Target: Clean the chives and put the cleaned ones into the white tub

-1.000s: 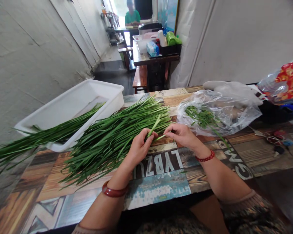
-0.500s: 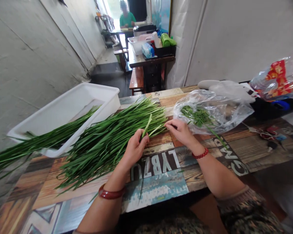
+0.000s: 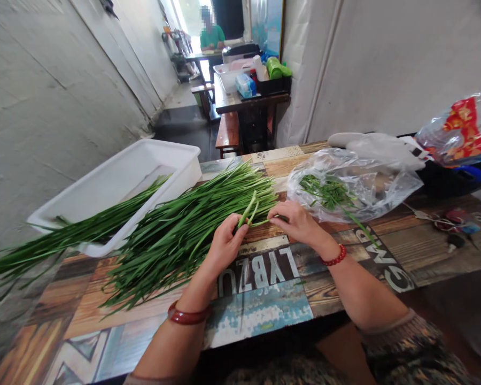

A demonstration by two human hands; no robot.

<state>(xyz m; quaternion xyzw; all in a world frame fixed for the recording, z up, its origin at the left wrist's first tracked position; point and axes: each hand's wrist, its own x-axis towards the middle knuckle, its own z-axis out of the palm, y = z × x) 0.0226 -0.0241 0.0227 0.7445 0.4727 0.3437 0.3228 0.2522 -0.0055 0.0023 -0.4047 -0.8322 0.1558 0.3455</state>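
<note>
My left hand (image 3: pixel 226 241) is closed around a few garlic chive stalks (image 3: pixel 249 207), their pale ends pointing up and away. My right hand (image 3: pixel 295 222) pinches the tip of one stalk that reaches across from the left hand. Just beyond both hands lies a big pile of green garlic chives (image 3: pixel 176 224), pale ends to the right. A clear plastic bag (image 3: pixel 388 190) sits to the right of my right hand, with green trimmings (image 3: pixel 326 191) in its mouth.
A white tub (image 3: pixel 100 247) at the left has more chives hanging over its rim. On the patterned wooden table (image 3: pixel 264 315), keys (image 3: pixel 455 235) lie at right, near a red-printed plastic package (image 3: pixel 465 125). Further off, a person in green (image 3: pixel 212 37) sits behind a cluttered table (image 3: pixel 246 105).
My right fingers have come onto the tip of a stalk held by my left hand. The stalks in the left hand have spread slightly. The whole view has shifted a little.
</note>
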